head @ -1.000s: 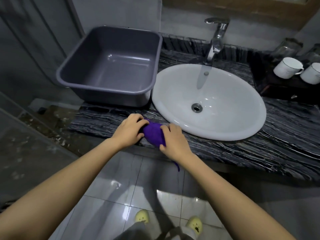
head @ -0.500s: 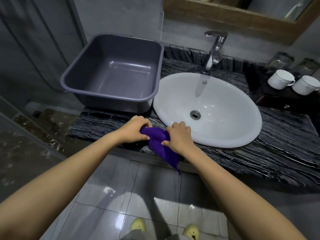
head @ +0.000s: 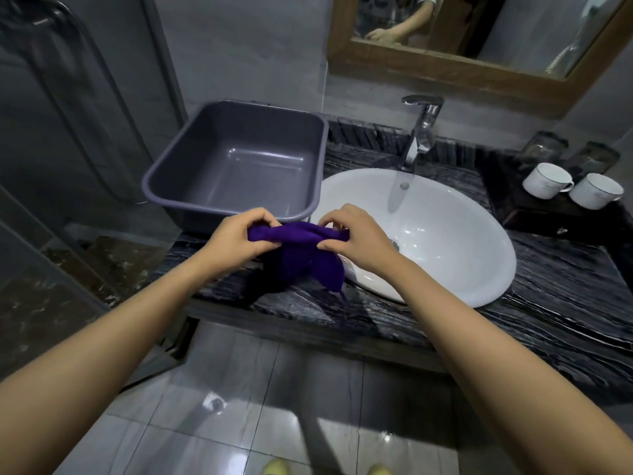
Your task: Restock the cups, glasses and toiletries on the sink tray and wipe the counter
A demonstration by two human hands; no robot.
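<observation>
Cloth (head: 301, 248): purple, bunched, pinched at its top edge by left hand (head: 236, 238) and right hand (head: 356, 236), each grip clenched on it. Hangs above worktop (head: 565, 303). Best practice: spread it flat, fold to a pad, then wipe.

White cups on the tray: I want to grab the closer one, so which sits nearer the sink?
The left white cup sits nearer the sink; the other cup lies beyond it, toward the right edge.
</observation>
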